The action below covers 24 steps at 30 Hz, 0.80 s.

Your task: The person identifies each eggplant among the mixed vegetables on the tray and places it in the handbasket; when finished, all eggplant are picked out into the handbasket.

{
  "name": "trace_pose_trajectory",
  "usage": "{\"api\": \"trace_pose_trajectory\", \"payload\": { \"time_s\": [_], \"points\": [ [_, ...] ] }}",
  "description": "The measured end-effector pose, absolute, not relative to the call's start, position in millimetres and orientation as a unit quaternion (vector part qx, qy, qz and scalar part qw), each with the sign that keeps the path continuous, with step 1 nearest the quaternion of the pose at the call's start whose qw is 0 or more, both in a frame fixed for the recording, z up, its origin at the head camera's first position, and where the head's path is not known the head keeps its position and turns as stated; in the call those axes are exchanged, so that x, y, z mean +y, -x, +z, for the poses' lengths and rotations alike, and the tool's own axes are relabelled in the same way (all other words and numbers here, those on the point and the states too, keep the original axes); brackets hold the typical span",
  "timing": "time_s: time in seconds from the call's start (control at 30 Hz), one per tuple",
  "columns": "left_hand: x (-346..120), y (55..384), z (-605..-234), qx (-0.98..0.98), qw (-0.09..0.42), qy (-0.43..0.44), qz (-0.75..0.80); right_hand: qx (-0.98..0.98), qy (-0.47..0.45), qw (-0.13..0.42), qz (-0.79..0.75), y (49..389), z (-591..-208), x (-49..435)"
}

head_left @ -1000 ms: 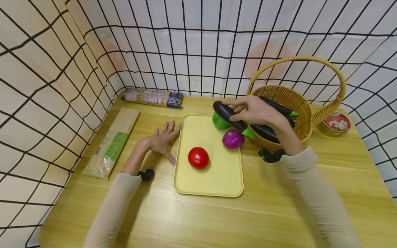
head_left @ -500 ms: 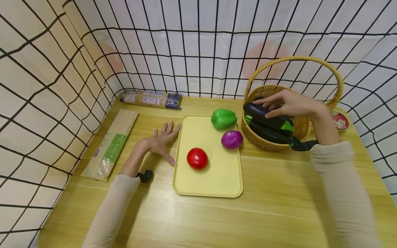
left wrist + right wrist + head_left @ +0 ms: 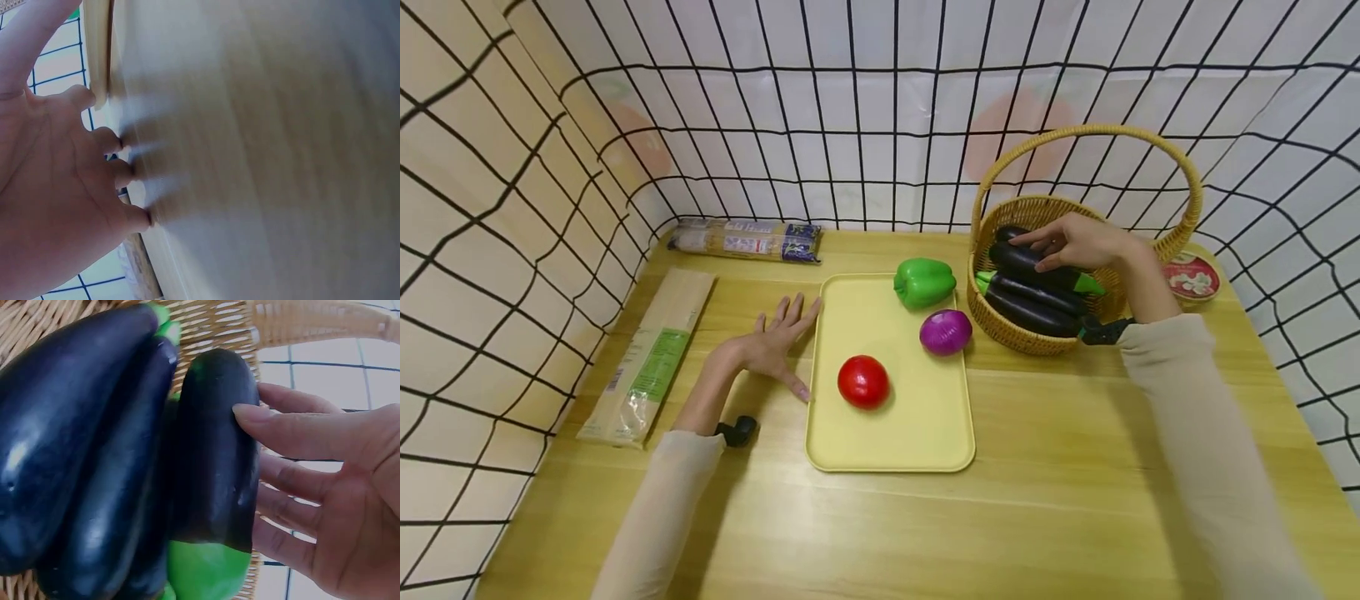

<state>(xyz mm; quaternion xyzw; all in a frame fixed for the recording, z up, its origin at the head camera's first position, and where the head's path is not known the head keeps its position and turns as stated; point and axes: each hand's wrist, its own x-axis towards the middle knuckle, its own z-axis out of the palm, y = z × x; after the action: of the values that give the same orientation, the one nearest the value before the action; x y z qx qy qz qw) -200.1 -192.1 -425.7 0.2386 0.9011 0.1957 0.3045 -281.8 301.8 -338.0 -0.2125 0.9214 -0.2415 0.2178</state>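
My right hand [image 3: 1078, 242] is inside the wicker basket [image 3: 1018, 339], holding a dark purple eggplant [image 3: 1018, 258] with a green end. In the right wrist view the thumb lies on that eggplant [image 3: 215, 456] and the fingers go behind it. Several other eggplants [image 3: 112, 487] lie beside it in the basket. My left hand [image 3: 771, 346] is spread at the left edge of the yellow tray [image 3: 887, 442], its fingertips on the table by the rim. On the tray are a red tomato [image 3: 863, 382], a purple onion [image 3: 946, 332] and a green bell pepper [image 3: 924, 282], the last two near the right rim.
A clear pack with a blue end [image 3: 745, 240] lies along the back. At the left is a flat pack with a green label [image 3: 655, 362]. A round tin [image 3: 1192, 277] stands right of the basket. Black wire mesh [image 3: 895, 133] surrounds the table.
My right hand has carried the eggplant from above the bell pepper rightward and down into the basket. The left hand stays by the tray. The head view has shifted slightly.
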Motion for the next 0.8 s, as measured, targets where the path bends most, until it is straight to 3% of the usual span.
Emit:
{"api": "trace_pose_trajectory", "payload": {
  "time_s": [0.5,0.8],
  "points": [
    [-196.4,187.3,-424.2,0.899,0.301,-0.238,0.213,0.918,0.185,0.232,-0.263,284.9,-352.8,294.9],
    [-192.9,196.3,-422.9,0.9,0.294,-0.247,0.206,0.918,0.191,0.218,-0.272,286.3,-355.2,310.4]
  ]
}}
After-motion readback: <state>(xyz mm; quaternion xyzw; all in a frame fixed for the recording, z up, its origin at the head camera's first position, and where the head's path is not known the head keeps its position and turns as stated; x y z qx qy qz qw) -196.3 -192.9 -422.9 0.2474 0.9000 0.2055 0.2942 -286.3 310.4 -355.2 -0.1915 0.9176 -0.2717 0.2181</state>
